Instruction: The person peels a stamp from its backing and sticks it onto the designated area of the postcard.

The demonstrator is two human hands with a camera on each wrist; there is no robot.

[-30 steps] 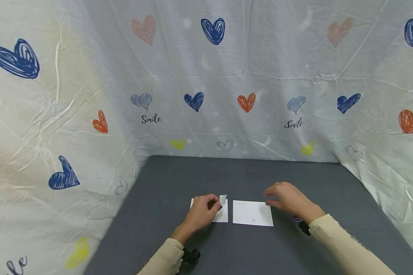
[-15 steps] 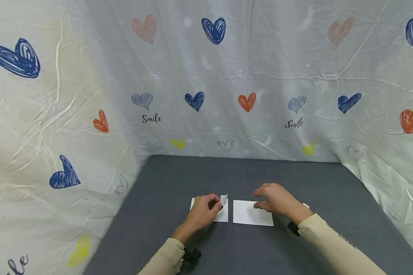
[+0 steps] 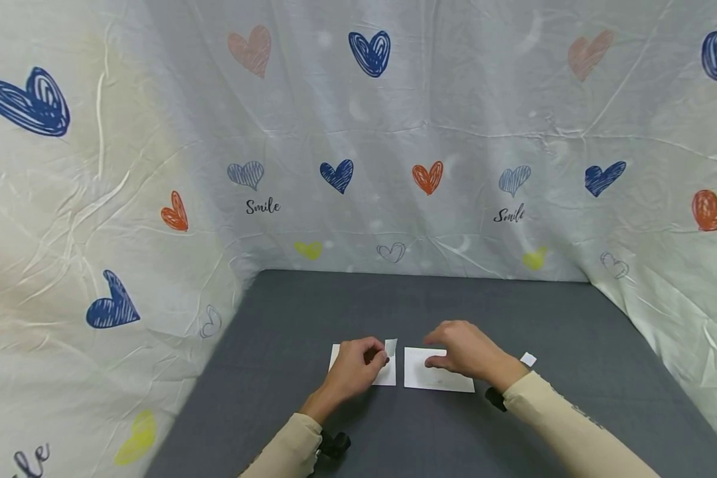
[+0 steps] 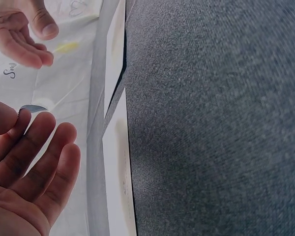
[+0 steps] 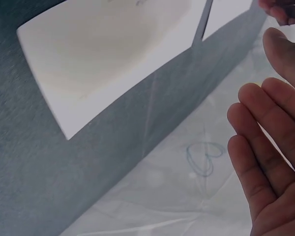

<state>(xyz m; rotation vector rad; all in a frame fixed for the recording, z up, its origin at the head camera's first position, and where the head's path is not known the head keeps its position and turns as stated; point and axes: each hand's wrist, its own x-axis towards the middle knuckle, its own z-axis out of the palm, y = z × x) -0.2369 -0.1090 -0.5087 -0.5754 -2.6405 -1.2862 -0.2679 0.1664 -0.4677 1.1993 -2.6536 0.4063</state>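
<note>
A small pale strip (image 3: 391,346) is pinched at the thumb and fingertips of the left hand (image 3: 354,364); it sticks up beyond them, above the inner far corner of the left card (image 3: 388,377). The left wrist view shows it curving, so it is probably thin and very light, floppy rather than stiff, and easily creased. Whether it is paper or tape cannot be told; if tape, it might cling to the skin. A light pinch near one end or along an edge should suit it best, leaving the rest flat.

The right hand (image 3: 466,347) holds nothing: its fingers are spread loosely from the thumb, raised over the right card (image 3: 418,372) without touching it. Both cards lie on the grey tabletop (image 3: 311,305) with a narrow gap between them. They look flat and fairly stiff, likely light enough to slide if nudged, and best held by their edges. A small white piece (image 3: 528,359) shows just beyond the right wrist.
</note>
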